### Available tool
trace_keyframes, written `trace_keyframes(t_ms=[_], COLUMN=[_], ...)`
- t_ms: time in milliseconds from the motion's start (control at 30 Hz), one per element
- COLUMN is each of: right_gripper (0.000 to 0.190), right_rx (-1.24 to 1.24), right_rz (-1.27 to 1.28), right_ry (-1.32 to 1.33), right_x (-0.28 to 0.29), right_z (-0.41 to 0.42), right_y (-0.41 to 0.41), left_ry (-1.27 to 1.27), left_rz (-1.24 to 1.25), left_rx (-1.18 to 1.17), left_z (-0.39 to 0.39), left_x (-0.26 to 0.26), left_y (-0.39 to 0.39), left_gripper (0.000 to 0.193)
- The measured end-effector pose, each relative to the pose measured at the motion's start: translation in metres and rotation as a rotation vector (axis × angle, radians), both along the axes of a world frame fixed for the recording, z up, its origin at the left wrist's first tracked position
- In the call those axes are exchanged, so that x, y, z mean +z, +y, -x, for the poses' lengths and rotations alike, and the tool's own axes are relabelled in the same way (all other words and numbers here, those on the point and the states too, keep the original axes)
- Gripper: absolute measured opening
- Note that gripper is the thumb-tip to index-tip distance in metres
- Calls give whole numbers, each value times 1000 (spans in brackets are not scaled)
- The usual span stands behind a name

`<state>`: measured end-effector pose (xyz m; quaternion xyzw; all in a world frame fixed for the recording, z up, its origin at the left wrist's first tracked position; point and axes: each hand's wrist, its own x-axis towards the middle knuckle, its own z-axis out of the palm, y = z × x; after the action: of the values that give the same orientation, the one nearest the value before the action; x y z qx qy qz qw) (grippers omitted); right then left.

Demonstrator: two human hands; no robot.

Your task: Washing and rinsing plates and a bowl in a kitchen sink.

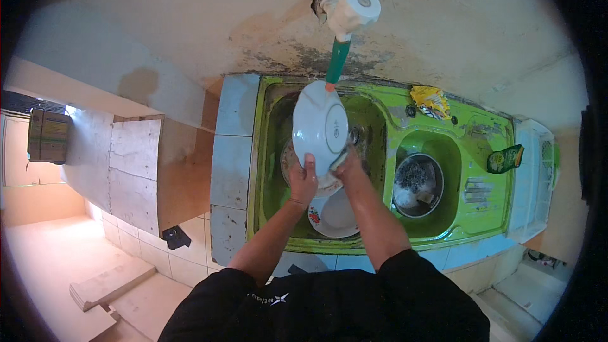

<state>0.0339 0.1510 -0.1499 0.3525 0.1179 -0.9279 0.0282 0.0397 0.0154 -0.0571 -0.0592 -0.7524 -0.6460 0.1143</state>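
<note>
My left hand grips the near edge of a white plate, thumb on its underside. The plate is tilted up under the tap's green hose, with its base ring and printed mark facing me. At the plate's lower right rim, my right hand holds a pale, flat thing that looks like a sponge; the fingers partly hide it. Below my hands, a white dish with red flowers lies in the large basin of the green sink. Another patterned dish is partly covered by the plate.
A metal pot with suds and a scouring pad sits in the smaller basin. On the drainboard lie a yellow packet and a green pouch. A white plastic rack stands at the right end. The white tap juts from the wall.
</note>
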Motion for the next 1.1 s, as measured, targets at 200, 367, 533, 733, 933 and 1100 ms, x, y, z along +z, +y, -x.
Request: trace_keyframes(t_ms=[200,367,533,733,933,1100], right_gripper=[49,32,40,43,41,39], right_rx=[417,483,468,638,541,297], right_rz=[-1241,-1893,-2049,-2059,-2184,-2409], right_ry=[-311,-117,506,-65,545,468], right_x=[34,129,133,99,141,104], right_z=[9,25,-30,14,-16,-19], right_y=[49,-18,-40,18,-53,-13], left_ry=[-737,-668,-728,-763,-695,-814], left_rz=[-252,-108,-273,-275,-252,-144], left_rx=[-51,-63,44,-106,-115,-171], left_z=[55,37,48,37,43,47], left_x=[53,35,43,42,44,45], left_y=[-11,5,-14,-6,-18,-31], left_gripper=[45,45,46,48,55,62])
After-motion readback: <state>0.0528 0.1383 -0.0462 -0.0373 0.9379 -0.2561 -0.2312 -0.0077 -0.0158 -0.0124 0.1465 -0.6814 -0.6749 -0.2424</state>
